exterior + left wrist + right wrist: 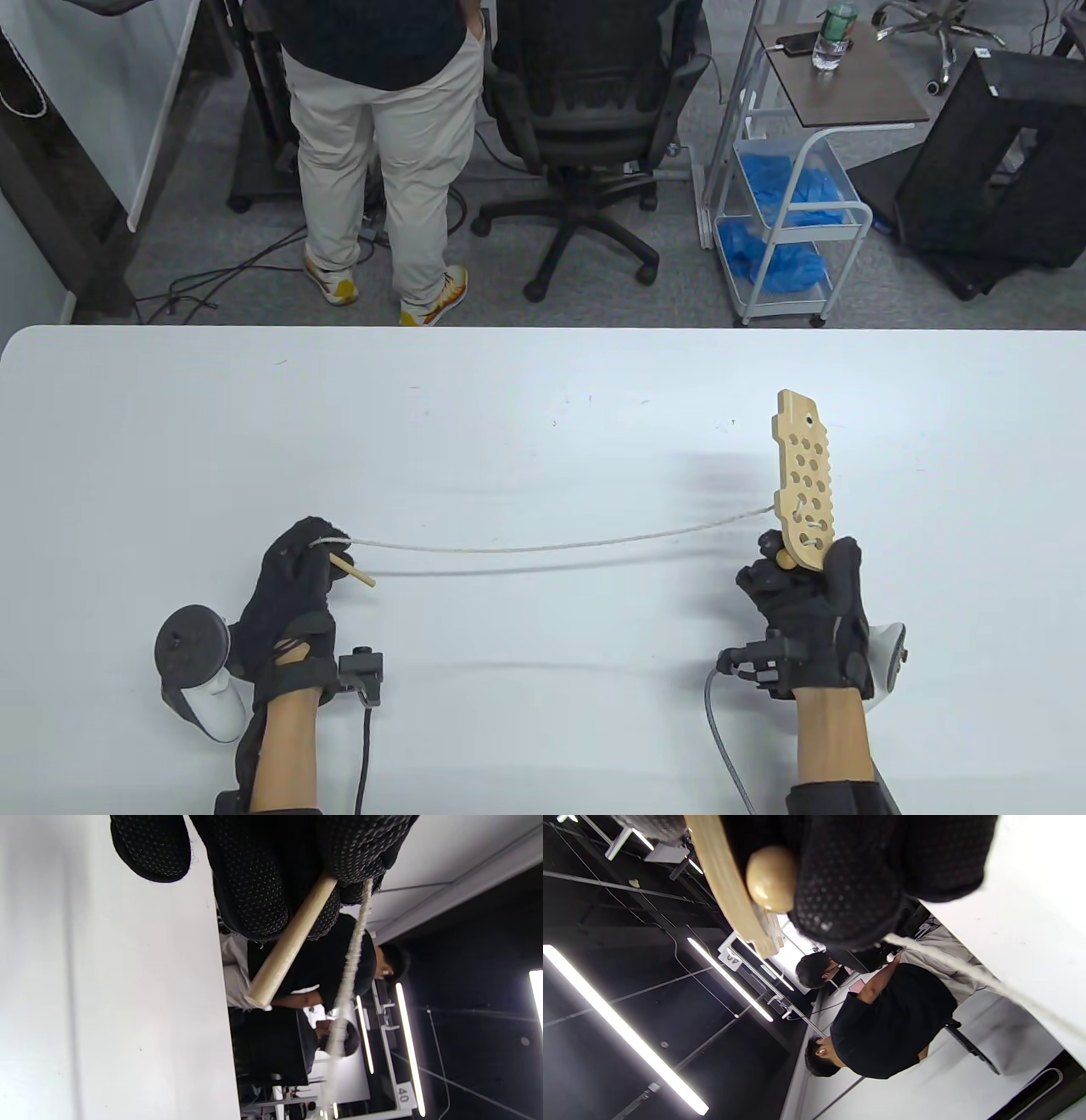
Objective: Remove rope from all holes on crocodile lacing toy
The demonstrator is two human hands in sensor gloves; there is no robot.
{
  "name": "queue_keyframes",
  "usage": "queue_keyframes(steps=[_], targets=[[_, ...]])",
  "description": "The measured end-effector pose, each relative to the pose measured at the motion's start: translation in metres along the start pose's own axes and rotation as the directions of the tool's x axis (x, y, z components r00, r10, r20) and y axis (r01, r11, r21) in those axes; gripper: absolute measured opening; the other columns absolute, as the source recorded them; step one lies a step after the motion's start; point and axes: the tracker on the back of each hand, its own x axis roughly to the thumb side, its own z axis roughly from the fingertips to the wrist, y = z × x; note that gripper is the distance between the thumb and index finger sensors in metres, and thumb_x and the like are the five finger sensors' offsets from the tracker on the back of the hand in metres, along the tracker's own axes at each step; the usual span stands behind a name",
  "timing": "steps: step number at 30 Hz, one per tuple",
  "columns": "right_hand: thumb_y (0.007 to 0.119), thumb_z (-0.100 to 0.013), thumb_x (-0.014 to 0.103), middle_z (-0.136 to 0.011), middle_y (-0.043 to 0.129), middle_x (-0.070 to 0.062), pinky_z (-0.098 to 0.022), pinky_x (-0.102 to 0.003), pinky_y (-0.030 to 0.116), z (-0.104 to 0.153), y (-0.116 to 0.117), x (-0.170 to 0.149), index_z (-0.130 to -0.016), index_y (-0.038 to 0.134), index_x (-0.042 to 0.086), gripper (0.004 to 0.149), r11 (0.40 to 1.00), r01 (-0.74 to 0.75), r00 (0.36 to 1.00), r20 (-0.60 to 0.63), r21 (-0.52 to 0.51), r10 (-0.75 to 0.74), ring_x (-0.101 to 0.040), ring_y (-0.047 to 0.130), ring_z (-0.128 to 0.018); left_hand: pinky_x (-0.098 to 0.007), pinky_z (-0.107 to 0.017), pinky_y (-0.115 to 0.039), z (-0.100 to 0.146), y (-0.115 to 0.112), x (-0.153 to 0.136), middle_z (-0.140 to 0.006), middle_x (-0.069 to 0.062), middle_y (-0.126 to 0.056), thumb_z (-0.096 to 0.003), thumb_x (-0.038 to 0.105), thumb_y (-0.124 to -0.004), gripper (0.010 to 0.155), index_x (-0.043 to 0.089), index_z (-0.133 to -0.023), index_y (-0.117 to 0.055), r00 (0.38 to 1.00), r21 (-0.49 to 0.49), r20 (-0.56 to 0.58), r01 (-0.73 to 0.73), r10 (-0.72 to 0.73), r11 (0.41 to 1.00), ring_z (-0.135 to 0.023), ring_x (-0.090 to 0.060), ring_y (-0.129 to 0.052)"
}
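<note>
The wooden crocodile lacing toy (805,480) is a long flat board with several holes. My right hand (810,594) grips its near end and holds it up above the table. In the right wrist view the board (721,887) and a round wooden knob (771,878) show beside my gloved fingers (848,882). A white rope (551,544) still threads a few holes near the grip and runs left, almost taut, to my left hand (297,577). That hand holds the rope end with its wooden needle (353,570). The needle (288,946) and rope (350,971) show in the left wrist view.
The white table (543,407) spreads wide between and beyond my hands. Past its far edge stand a person (382,153), an office chair (585,127) and a cart with blue items (785,212).
</note>
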Motion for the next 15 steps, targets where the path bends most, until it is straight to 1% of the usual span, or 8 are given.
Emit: queue_keyframes(steps=[4, 9, 12, 15], targets=[[0.064, -0.053, 0.049, -0.074, 0.088, -0.020, -0.043, -0.053, 0.081, 0.000, -0.001, -0.001, -0.080, 0.075, 0.005, 0.053, 1.000, 0.018, 1.000, 0.010, -0.002, -0.018, -0.026, 0.098, -0.042, -0.052, -0.066, -0.076, 0.000, 0.003, -0.005, -0.081, 0.010, -0.101, -0.0514, 0.041, -0.075, 0.042, 0.042, -0.093, -0.078, 0.998, 0.019, -0.030, -0.056, 0.056, 0.998, -0.067, -0.009, -0.101], [0.064, -0.053, 0.049, -0.074, 0.088, -0.019, -0.043, -0.053, 0.080, 0.000, 0.006, -0.003, -0.079, 0.074, 0.005, 0.052, 0.996, -0.076, 0.997, 0.018, 0.039, 0.076, -0.026, 0.098, -0.042, -0.051, -0.065, -0.078, 0.001, 0.000, -0.003, -0.074, 0.011, -0.104, -0.0499, 0.045, -0.078, 0.041, 0.041, -0.091, -0.081, 1.000, 0.026, -0.021, -0.019, 0.020, 0.999, -0.062, -0.008, -0.104], [0.065, -0.053, 0.048, -0.074, 0.088, -0.020, -0.043, -0.054, 0.080, 0.000, 0.013, -0.006, -0.079, 0.075, 0.005, 0.052, 0.987, -0.135, 0.991, 0.017, 0.082, 0.134, -0.027, 0.098, -0.042, -0.051, -0.064, -0.079, 0.001, -0.006, 0.000, -0.069, 0.011, -0.106, -0.0493, 0.048, -0.079, 0.041, 0.038, -0.089, -0.083, 1.000, 0.000, -0.005, -0.014, 0.014, 1.000, -0.057, -0.008, -0.105], [0.066, -0.052, 0.048, -0.073, 0.088, -0.021, -0.042, -0.054, 0.080, 0.001, 0.020, -0.011, -0.078, 0.076, 0.004, 0.052, 0.976, -0.189, 0.982, 0.019, 0.109, 0.188, -0.028, 0.098, -0.041, -0.052, -0.063, -0.079, 0.002, -0.012, 0.003, -0.064, 0.010, -0.107, -0.0484, 0.047, -0.080, 0.041, 0.035, -0.088, -0.085, 1.000, -0.027, 0.013, -0.005, 0.005, 1.000, -0.052, -0.008, -0.104]])
